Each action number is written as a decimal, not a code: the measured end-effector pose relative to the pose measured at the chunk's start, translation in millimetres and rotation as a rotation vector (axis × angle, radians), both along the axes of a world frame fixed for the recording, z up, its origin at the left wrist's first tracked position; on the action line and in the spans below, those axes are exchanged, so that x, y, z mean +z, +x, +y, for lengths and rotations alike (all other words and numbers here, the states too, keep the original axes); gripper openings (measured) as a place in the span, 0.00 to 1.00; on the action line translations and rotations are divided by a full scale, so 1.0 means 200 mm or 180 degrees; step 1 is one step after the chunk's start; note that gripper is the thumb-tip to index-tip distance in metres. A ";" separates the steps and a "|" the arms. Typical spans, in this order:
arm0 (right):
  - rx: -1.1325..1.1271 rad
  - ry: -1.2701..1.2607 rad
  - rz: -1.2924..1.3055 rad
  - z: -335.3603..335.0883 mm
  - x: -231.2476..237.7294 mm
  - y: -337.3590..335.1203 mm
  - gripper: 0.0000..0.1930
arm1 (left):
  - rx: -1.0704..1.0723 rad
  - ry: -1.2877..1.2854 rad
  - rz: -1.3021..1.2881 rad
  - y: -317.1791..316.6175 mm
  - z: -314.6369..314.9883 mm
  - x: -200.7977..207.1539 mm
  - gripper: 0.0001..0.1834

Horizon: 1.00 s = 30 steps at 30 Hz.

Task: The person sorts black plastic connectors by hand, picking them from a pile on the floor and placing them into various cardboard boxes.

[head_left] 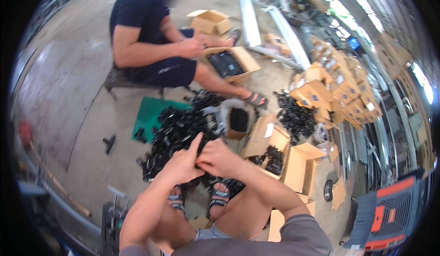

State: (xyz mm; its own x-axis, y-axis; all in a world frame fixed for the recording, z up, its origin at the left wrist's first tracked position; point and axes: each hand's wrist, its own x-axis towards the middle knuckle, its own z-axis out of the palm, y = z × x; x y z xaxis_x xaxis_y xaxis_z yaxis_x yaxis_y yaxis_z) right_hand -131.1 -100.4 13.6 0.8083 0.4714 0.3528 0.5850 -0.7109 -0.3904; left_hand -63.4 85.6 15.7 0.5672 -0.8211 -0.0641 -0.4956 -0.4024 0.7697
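My left hand [183, 165] and my right hand [220, 158] meet in front of me, above a large heap of black parts [176, 127]. The left index finger points up while the rest of that hand is curled. My right hand is closed, its fingertips against the left hand. Whatever lies between them, if anything, is hidden. The black parts are small and jumbled; their exact kind does not show. Under part of the heap lies a green mat [153, 111].
A co-worker [137, 40] sits opposite on a low stool [114, 79], beside a carton of black parts [245, 56]. Open cartons [300, 171] stand at my right, with stacked boxes [343, 88] beyond. A grey and orange case [389, 212] is at lower right. One black piece [109, 143] lies apart at left.
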 end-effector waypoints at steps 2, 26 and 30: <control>0.0018 0.0003 0.0123 -0.02 -0.02 -0.01 0.05 | -0.0018 0.0167 0.0284 0.00 -0.03 0.02 0.61; -0.0572 -0.0260 -0.0119 -0.01 0.05 -0.07 0.04 | 0.0374 -0.0095 0.0043 -0.05 -0.05 -0.02 0.31; -0.0688 0.0019 -0.0267 0.00 0.10 -0.09 0.11 | 0.0469 -0.0112 0.0065 -0.03 -0.03 0.05 0.26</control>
State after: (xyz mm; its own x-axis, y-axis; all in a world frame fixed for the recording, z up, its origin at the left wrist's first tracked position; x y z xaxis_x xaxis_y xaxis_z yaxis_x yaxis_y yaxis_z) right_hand -149.5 -100.5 33.8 0.8579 0.2883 0.4253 0.4500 -0.8210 -0.3514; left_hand -69.5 80.1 25.6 0.6807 -0.7309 -0.0495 -0.4173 -0.4424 0.7938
